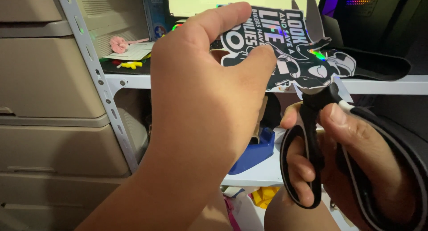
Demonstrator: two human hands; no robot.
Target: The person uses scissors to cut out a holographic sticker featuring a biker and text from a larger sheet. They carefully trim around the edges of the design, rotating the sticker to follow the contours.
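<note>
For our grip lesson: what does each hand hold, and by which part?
Left hand pinches the black sticker by its left edge; right hand holds the scissors by their handle loops.

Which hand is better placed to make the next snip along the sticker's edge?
Probably the right hand: its fingers are through the scissors, blades open around the sticker. The left hand only pinches the sticker.

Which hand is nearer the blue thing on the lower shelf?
Left. The left hand is just above the blue thing, overlapping it in view; the right hand is off to its right, holding scissors.
</note>
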